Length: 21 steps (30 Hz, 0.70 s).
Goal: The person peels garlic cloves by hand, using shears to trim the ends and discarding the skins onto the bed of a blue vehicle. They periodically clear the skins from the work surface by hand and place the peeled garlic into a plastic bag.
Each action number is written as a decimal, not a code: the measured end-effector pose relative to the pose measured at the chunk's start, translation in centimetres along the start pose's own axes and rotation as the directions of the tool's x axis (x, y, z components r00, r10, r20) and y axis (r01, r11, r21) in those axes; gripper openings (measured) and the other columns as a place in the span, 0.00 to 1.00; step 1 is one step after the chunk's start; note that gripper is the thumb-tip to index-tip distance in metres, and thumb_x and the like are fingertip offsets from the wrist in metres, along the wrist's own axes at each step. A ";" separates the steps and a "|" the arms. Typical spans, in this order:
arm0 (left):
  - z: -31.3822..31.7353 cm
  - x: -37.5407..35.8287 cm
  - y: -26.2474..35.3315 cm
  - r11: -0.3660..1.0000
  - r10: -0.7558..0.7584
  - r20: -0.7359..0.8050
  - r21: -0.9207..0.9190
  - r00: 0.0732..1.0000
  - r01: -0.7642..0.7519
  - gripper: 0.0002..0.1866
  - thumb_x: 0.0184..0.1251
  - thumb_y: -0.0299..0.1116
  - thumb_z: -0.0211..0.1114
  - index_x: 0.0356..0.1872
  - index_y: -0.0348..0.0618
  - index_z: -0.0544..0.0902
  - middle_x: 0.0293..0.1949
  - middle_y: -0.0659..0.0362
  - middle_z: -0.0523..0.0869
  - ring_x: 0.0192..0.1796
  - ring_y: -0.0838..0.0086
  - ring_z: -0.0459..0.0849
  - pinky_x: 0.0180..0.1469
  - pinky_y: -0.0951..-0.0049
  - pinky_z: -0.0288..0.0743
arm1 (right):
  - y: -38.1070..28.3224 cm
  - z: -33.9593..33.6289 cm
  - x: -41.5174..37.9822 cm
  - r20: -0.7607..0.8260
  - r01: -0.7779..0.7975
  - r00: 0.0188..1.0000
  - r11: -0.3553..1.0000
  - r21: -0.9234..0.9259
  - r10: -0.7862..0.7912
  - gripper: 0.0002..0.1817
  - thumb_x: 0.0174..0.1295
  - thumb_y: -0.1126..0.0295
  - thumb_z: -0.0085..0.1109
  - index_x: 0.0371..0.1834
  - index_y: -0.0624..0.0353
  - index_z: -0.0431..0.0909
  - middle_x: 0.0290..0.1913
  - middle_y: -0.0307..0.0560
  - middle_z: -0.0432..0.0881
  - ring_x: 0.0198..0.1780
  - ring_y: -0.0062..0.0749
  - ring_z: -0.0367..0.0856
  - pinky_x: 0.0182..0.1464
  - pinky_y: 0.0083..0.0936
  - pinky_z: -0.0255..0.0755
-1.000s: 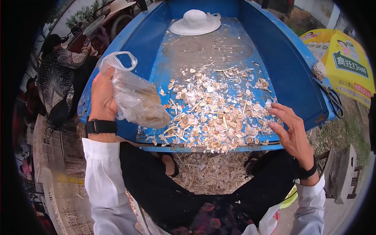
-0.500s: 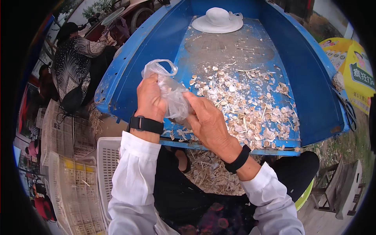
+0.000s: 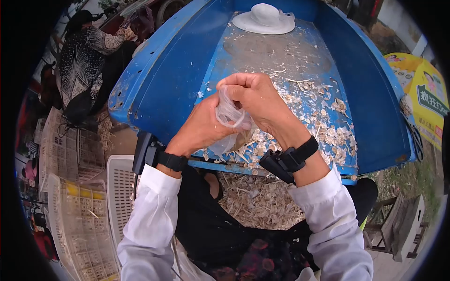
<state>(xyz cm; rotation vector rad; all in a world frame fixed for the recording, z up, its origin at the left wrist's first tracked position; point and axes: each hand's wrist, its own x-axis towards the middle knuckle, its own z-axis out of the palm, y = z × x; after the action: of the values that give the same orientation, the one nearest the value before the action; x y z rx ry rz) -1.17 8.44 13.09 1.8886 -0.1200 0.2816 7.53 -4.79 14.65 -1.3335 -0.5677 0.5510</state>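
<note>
A thin clear plastic bag (image 3: 228, 114) is held between my two hands, above the front part of a blue metal cart bed (image 3: 178, 65). My left hand (image 3: 199, 124) is closed around the side of the bag. My right hand (image 3: 262, 100) pinches the top of the bag between thumb and fingers, and its wrist is bent down. The lower part of the bag hangs below my hands; what it contains, if anything, I cannot make out. Pale dry husks and bits of stalk (image 3: 323, 136), resembling garlic skins, lie scattered on the bed behind and right of my hands.
A white brimmed hat (image 3: 265, 19) lies at the bed's far end. White plastic crates (image 3: 119, 187) stand at left, and another person (image 3: 86, 61) sits beyond them. Scissors (image 3: 416, 138) hang at the cart's right edge, near a wooden stool (image 3: 396, 225). Husks (image 3: 262, 201) cover the ground below.
My right hand has moved up and turned over, from the bag's lower side to its top. The left hand has dropped lower and tilted rightward, still holding the bag.
</note>
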 end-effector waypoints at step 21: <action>-7.7 0.8 6.8 0.875 -0.125 -0.550 -0.453 0.826 -0.169 0.12 0.70 0.26 0.59 0.50 0.32 0.81 0.47 0.53 0.85 0.48 0.69 0.85 0.49 0.70 0.80 | 15.2 10.3 1.1 0.223 0.224 0.975 0.077 -0.972 -0.025 0.33 0.70 0.49 0.45 0.70 0.62 0.65 0.74 0.64 0.57 0.77 0.60 0.48 0.74 0.54 0.40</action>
<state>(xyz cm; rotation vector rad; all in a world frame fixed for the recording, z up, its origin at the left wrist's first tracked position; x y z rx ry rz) -2.93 13.50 21.87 1.2349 0.1818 0.7500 0.80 5.76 1.24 -2.5765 -1.3423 -0.0219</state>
